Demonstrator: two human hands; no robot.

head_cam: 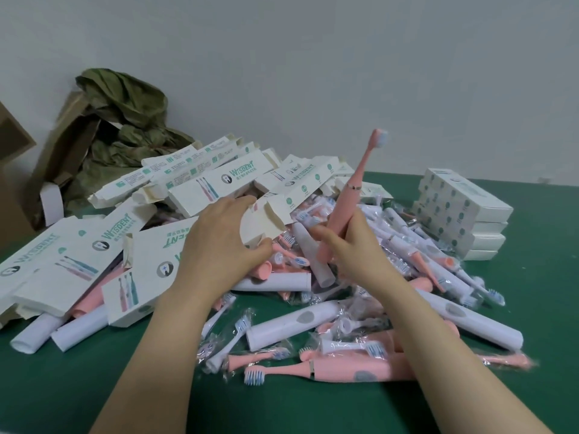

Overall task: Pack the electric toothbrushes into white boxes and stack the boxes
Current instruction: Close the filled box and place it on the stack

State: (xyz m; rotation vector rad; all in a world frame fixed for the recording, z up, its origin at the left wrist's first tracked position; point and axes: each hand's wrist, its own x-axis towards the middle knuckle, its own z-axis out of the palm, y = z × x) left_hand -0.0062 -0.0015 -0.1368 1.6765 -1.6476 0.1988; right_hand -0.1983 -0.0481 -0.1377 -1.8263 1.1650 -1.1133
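Pink toothbrush [347,198], handle and brush head assembled, is held nearly upright and leaning slightly right, above the heap on the desk [94,386]. The right grip [357,252] is closed around its lower handle with the bristles topmost, which presumably keeps the base free to enter a box first. Just left of this grip, the left grip [216,242] clasps the open end of a white box [297,195], fingers over the top and thumb beneath the spread flaps. This hold appears meant to steady the mouth for loading; the box interior cannot be seen. Beyond and to the left of the left grip lies a loose heap of boxes [219,180], many with end flaps open. Below both grips are scattered unpacked white handles [291,324] and wrapped brush heads [238,336]. Well to the right of the right grip stands a stack of boxes [460,214], four high and closed, their contents hidden, so stacking appears already begun. Far left of the left grip, a cardboard carton [72,145] holds a crumpled green bag [122,120].
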